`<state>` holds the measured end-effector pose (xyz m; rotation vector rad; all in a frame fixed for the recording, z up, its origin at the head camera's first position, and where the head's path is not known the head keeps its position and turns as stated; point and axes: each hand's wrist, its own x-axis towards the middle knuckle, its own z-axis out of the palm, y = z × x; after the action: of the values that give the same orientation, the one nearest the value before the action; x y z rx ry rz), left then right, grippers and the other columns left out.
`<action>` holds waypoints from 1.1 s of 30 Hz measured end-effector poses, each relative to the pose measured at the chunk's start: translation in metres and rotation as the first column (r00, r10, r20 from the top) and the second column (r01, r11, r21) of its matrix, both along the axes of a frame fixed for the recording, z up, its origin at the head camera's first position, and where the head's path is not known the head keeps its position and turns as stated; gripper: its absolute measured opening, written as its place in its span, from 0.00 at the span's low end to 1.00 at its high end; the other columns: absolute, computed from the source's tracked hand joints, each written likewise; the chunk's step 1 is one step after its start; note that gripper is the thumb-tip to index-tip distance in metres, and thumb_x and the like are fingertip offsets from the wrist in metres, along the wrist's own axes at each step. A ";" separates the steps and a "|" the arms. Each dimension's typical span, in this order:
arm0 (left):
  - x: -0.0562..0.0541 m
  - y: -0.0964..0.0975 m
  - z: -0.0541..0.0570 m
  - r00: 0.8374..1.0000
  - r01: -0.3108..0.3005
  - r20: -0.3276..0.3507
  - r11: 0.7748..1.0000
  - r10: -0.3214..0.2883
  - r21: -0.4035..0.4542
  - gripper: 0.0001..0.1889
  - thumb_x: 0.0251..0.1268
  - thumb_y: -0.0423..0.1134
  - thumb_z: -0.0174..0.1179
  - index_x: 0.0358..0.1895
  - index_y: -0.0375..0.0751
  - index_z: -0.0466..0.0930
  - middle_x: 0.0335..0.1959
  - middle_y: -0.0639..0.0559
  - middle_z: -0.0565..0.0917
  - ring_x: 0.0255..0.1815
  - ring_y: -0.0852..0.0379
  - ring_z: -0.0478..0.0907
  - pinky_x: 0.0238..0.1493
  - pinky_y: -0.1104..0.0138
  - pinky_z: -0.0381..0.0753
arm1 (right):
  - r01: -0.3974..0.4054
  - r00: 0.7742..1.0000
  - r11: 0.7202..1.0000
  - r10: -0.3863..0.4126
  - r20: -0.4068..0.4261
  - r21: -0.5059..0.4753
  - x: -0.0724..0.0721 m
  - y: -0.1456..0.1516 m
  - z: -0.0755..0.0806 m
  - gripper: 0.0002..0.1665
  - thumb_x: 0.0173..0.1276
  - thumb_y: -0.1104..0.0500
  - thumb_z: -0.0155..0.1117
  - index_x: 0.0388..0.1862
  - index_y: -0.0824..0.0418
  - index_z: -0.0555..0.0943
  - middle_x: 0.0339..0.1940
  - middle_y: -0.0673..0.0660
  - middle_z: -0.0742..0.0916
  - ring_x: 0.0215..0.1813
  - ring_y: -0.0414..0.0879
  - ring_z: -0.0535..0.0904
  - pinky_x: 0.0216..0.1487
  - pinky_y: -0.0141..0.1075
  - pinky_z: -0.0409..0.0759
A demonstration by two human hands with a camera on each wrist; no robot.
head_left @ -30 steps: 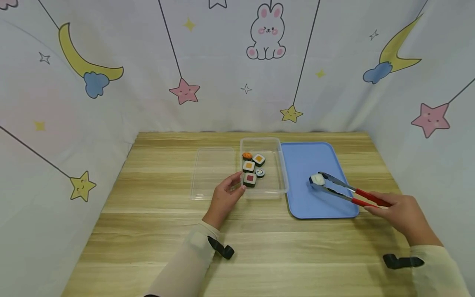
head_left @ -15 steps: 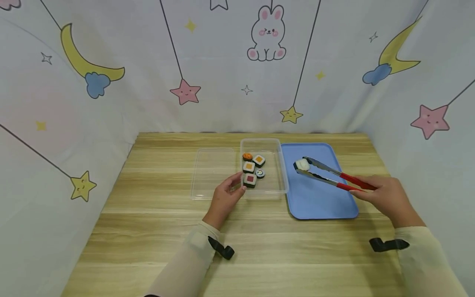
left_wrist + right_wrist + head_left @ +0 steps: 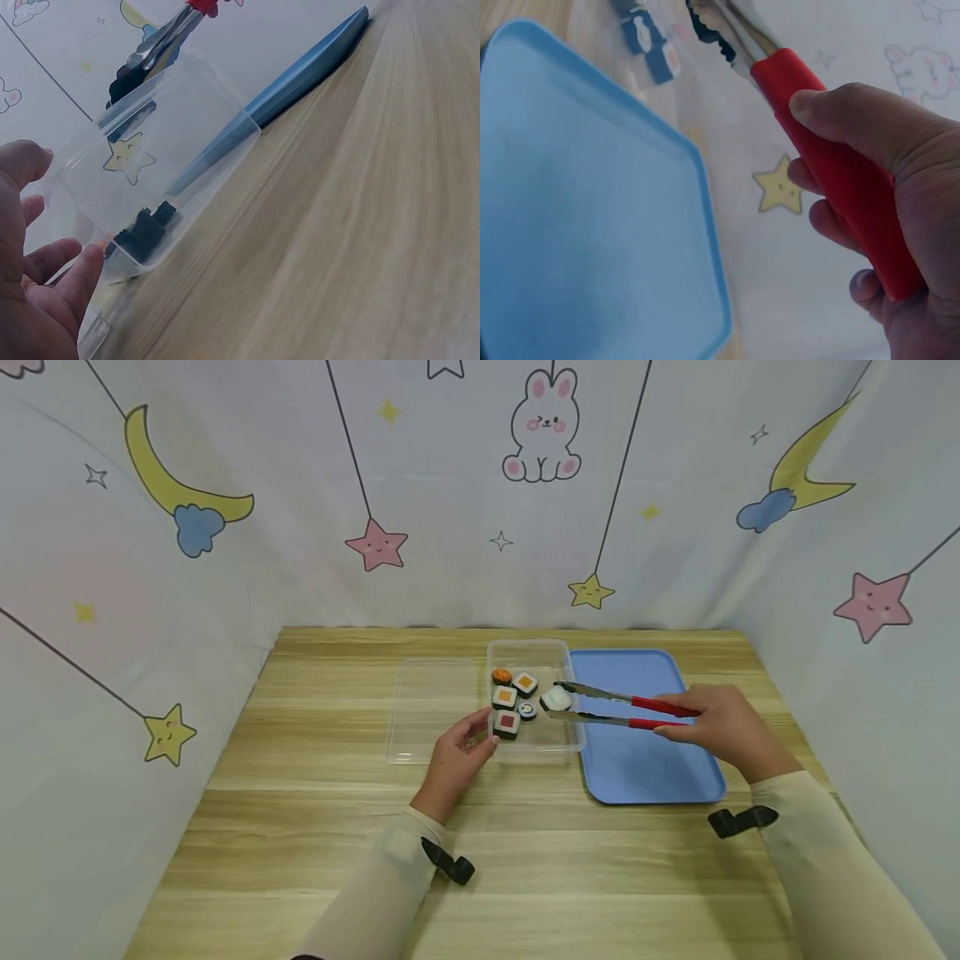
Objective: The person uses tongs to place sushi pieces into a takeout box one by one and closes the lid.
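Observation:
My right hand [image 3: 723, 727] grips tongs with red handles [image 3: 840, 180], fingers and thumb wrapped round them. Between the tong tips is a white-topped sushi piece [image 3: 556, 698] with a dark base, over the right part of a clear plastic container [image 3: 558, 746]. Several other sushi pieces sit along the container's left side, among them a red-centred one [image 3: 506, 723], an orange-topped one [image 3: 502, 677] and a small round roll [image 3: 527, 711]. My left hand [image 3: 459, 756] rests its fingertips against the container's left wall, fingers loosely spread in the left wrist view.
A blue tray [image 3: 648, 768] lies right beside the container, under the tongs and right hand. Left of the container, a clear lid [image 3: 431, 710] lies flat on the wooden table [image 3: 300, 827]. A patterned curtain [image 3: 450, 585] stands behind the table and at both sides.
My right hand has carried the tongs and the white-topped sushi piece leftward from over the blue tray to over the container. My left hand has stayed at the container's left wall.

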<state>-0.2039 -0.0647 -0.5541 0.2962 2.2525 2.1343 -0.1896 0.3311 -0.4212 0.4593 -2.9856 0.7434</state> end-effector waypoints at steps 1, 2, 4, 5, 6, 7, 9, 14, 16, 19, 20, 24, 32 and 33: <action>0.000 0.000 0.000 1.000 -0.001 -0.001 1.000 0.001 0.000 0.27 0.71 0.35 0.68 0.71 0.40 0.77 0.65 0.42 0.81 0.68 0.47 0.77 0.62 0.58 0.83 | -0.013 1.000 1.000 0.013 0.001 0.018 -0.002 -0.003 0.001 0.27 0.57 0.54 0.85 0.55 0.59 0.90 0.32 0.51 0.89 0.32 0.48 0.76 0.27 0.35 0.76; 0.000 0.000 0.000 1.000 -0.002 -0.004 1.000 0.002 -0.003 0.26 0.71 0.35 0.68 0.71 0.40 0.77 0.64 0.42 0.81 0.68 0.47 0.77 0.62 0.58 0.83 | -0.022 1.000 0.999 0.022 0.008 0.029 -0.005 -0.006 0.003 0.27 0.57 0.53 0.85 0.55 0.59 0.90 0.34 0.51 0.89 0.33 0.48 0.77 0.28 0.35 0.77; 0.000 0.000 -0.001 1.000 -0.002 -0.008 1.000 0.002 -0.004 0.26 0.71 0.35 0.68 0.71 0.40 0.77 0.64 0.42 0.82 0.68 0.47 0.77 0.62 0.58 0.83 | -0.033 0.999 0.998 0.032 0.030 0.044 -0.009 -0.012 0.006 0.27 0.57 0.52 0.85 0.55 0.58 0.90 0.37 0.52 0.91 0.34 0.47 0.78 0.28 0.36 0.77; 0.000 0.000 -0.001 1.000 -0.002 -0.012 1.000 0.002 -0.006 0.27 0.71 0.35 0.68 0.71 0.40 0.77 0.64 0.41 0.82 0.68 0.47 0.77 0.62 0.58 0.83 | -0.042 0.998 0.998 0.040 0.041 0.056 -0.011 -0.014 0.008 0.27 0.57 0.52 0.85 0.55 0.58 0.91 0.37 0.52 0.91 0.34 0.47 0.78 0.28 0.36 0.77; -0.001 0.000 -0.001 1.000 -0.003 -0.013 1.000 0.003 -0.009 0.27 0.71 0.35 0.68 0.71 0.40 0.77 0.64 0.41 0.82 0.68 0.47 0.77 0.61 0.58 0.83 | -0.052 0.997 0.996 0.049 0.051 0.067 -0.012 -0.017 0.010 0.27 0.57 0.51 0.85 0.54 0.57 0.91 0.37 0.52 0.91 0.34 0.47 0.77 0.28 0.36 0.77; -0.001 0.000 -0.002 1.000 -0.002 -0.014 1.000 0.002 -0.010 0.27 0.71 0.35 0.68 0.72 0.40 0.77 0.64 0.41 0.81 0.68 0.46 0.77 0.61 0.58 0.83 | -0.064 0.997 0.995 0.060 0.058 0.080 -0.014 -0.019 0.012 0.27 0.57 0.51 0.85 0.54 0.57 0.91 0.36 0.51 0.91 0.33 0.46 0.77 0.27 0.36 0.77; -0.001 0.000 -0.002 1.000 -0.003 -0.016 1.000 0.002 -0.014 0.27 0.71 0.35 0.68 0.72 0.39 0.76 0.64 0.41 0.81 0.68 0.46 0.77 0.61 0.59 0.84 | -0.096 0.994 0.989 0.090 0.063 0.109 -0.018 -0.023 0.015 0.27 0.57 0.51 0.85 0.55 0.58 0.91 0.35 0.50 0.90 0.32 0.45 0.77 0.27 0.36 0.77; 0.000 -0.001 -0.001 1.000 -0.006 -0.012 1.000 0.005 -0.011 0.27 0.71 0.35 0.68 0.72 0.40 0.77 0.65 0.41 0.81 0.68 0.46 0.77 0.61 0.59 0.84 | -0.165 0.986 0.972 0.158 0.058 0.169 -0.029 -0.033 0.023 0.27 0.56 0.52 0.85 0.55 0.59 0.90 0.35 0.51 0.90 0.33 0.43 0.79 0.29 0.35 0.79; 0.000 -0.001 -0.001 1.000 -0.003 -0.009 1.000 0.003 -0.006 0.27 0.71 0.35 0.68 0.72 0.40 0.77 0.65 0.42 0.81 0.68 0.47 0.77 0.61 0.59 0.83 | -0.176 0.984 0.965 0.167 0.064 0.194 -0.032 -0.036 0.025 0.26 0.56 0.53 0.85 0.54 0.57 0.91 0.35 0.51 0.89 0.33 0.43 0.79 0.30 0.35 0.80; 0.001 -0.001 -0.001 1.000 0.000 -0.004 1.000 0.000 -0.003 0.27 0.71 0.35 0.68 0.71 0.40 0.77 0.66 0.43 0.81 0.68 0.48 0.77 0.62 0.59 0.83 | -0.189 0.981 0.956 0.173 0.089 0.222 -0.039 -0.042 0.028 0.25 0.56 0.54 0.85 0.54 0.54 0.91 0.35 0.49 0.89 0.34 0.42 0.79 0.32 0.35 0.81; 0.001 -0.001 -0.001 1.000 0.001 -0.004 1.000 -0.001 -0.003 0.27 0.71 0.35 0.68 0.71 0.40 0.77 0.66 0.43 0.81 0.68 0.48 0.77 0.62 0.59 0.83 | -0.194 0.980 0.952 0.174 0.101 0.236 -0.041 -0.045 0.028 0.25 0.56 0.53 0.84 0.54 0.53 0.91 0.34 0.48 0.89 0.34 0.42 0.79 0.32 0.35 0.81; 0.002 -0.001 0.000 1.000 -0.001 -0.005 1.000 0.001 0.002 0.27 0.71 0.35 0.68 0.71 0.40 0.77 0.66 0.42 0.81 0.68 0.46 0.77 0.62 0.59 0.83 | -0.207 0.973 0.942 0.169 0.160 0.265 -0.047 -0.054 0.033 0.25 0.56 0.52 0.84 0.54 0.53 0.91 0.35 0.47 0.90 0.34 0.42 0.79 0.32 0.36 0.81; 0.001 -0.001 0.001 1.000 0.006 0.007 1.000 -0.006 0.025 0.27 0.70 0.34 0.68 0.71 0.38 0.76 0.68 0.40 0.79 0.69 0.44 0.76 0.64 0.54 0.81 | -0.263 0.958 0.916 0.211 0.194 0.304 -0.056 -0.069 0.038 0.23 0.56 0.50 0.85 0.50 0.55 0.93 0.37 0.48 0.91 0.36 0.42 0.81 0.35 0.36 0.84; 0.001 -0.001 0.001 1.000 0.005 0.009 1.000 -0.005 0.027 0.27 0.70 0.33 0.68 0.72 0.38 0.76 0.68 0.40 0.79 0.70 0.43 0.75 0.64 0.54 0.81 | -0.270 0.956 0.913 0.215 0.200 0.306 -0.057 -0.070 0.038 0.22 0.56 0.50 0.85 0.49 0.55 0.93 0.37 0.48 0.92 0.36 0.42 0.82 0.36 0.36 0.84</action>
<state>-0.2027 -0.0653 -0.5536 0.2917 2.2173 2.1604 -0.2464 0.2610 -0.3835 0.8379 -3.2580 0.2932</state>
